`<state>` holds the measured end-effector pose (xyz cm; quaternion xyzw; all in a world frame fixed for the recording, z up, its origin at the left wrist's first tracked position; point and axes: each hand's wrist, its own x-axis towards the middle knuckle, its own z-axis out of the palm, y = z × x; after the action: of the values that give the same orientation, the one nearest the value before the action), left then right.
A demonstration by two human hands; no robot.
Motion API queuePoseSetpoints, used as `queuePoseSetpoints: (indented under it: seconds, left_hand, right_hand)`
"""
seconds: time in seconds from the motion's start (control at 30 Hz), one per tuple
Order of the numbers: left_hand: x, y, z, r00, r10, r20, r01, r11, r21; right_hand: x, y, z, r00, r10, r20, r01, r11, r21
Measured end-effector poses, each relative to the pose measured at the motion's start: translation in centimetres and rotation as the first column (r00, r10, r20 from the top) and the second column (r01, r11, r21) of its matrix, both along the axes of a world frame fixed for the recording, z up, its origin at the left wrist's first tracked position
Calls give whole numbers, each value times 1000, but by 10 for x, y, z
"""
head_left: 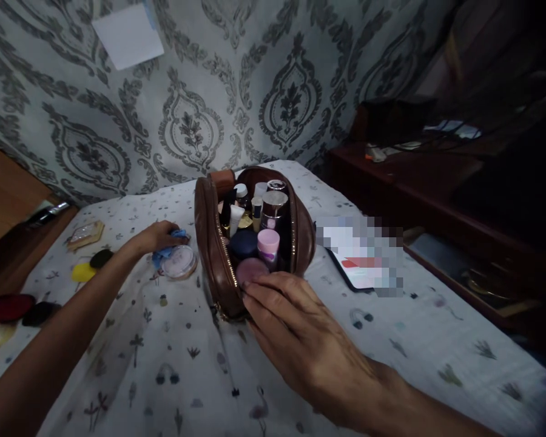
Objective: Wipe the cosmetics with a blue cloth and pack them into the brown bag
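A brown cosmetic bag (pixel 209 261) stands unzipped on the patterned bedsheet, with several bottles, jars and tubes upright inside. My right hand (pixel 295 315) is at its near end, fingers together on a pink round compact (pixel 252 271) at the opening; the thumb is hidden. Beside that compact are a pink-capped stick (pixel 268 246) and a dark blue round case (pixel 243 244). To the left of the bag, my left hand (pixel 157 235) is closed on a crumpled blue cloth (pixel 164 256). A clear-lidded round compact (pixel 179 262) lies against the cloth.
A phone (pixel 350 255), partly pixelated, lies right of the bag. Far left are a palette (pixel 86 235), a yellow item (pixel 82 272), a dark red round case (pixel 10 308) and a black one (pixel 40 313). Dark wooden furniture (pixel 391 206) borders the bed's right; a patterned wall is behind.
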<state>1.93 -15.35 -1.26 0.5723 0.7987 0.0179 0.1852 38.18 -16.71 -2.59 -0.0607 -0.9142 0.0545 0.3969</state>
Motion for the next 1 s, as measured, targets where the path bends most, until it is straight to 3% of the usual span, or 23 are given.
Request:
queuePoseSetpoints:
  seconds: [0.17, 0.3, 0.4, 0.47, 0.53, 0.57, 0.6, 0.67, 0.7, 0.73, 0.77, 0.83, 0.9, 1.0]
  left_hand:
    - [-9, -12, -8, 995, 101, 8, -102, 989, 107]
    - [-17, -46, -7, 966, 225, 128, -248, 946, 209]
    - [-13, -79, -5, 883, 278, 377, -374, 904, 210]
    - [-2, -99, -4, 782, 307, 543, -463, 869, 175]
    - [16, -115, -4, 672, 310, 672, -552, 815, 175]
    - [26, -121, -4, 623, 293, 725, -590, 785, 190]
    - [37, -127, -4, 584, 259, 769, -614, 761, 210]
    - [58, -136, -2, 549, 174, 818, -613, 749, 252]
    - [68, -139, -1, 562, 126, 818, -588, 756, 288]
    - [76, -143, -1, 597, 86, 798, -550, 768, 329]
    - [83, -146, 0, 643, 54, 764, -504, 781, 369]
    - [92, -152, -2, 745, 24, 666, -421, 792, 443]
    - [96, -159, -10, 804, 36, 593, -412, 753, 513]
    - [96, -169, -28, 789, 85, 608, -511, 641, 573]
  right_hand:
    - [-5, -4, 10, 997, -47, -57, 45, 998, -31]
    - [-2, -18, 20, 984, -80, -158, 79, 997, -10]
    - [-7, -34, 18, 989, 64, -136, -76, 993, -89]
    - [-20, -45, 9, 981, 186, -53, -193, 942, -273]
    - [-42, -54, -3, 965, 260, 30, -203, 817, -540]
    - [-55, -57, -11, 960, 276, 45, -173, 714, -678]
    - [-68, -60, -18, 954, 299, 26, -157, 571, -806]
    - [-96, -65, -31, 934, 348, -84, -147, 158, -976]
    - [-109, -67, -35, 927, 342, -157, -156, -29, -987]
    - [-119, -69, -39, 915, 330, -233, -184, -174, -967]
    - [-128, -70, -43, 902, 319, -290, -207, -271, -940]
    - [-139, -73, -48, 880, 310, -360, -237, -371, -898]
    - [-143, -73, -54, 873, 299, -385, -257, -389, -885]
    - [-140, -71, -61, 864, 313, -394, -254, -403, -879]
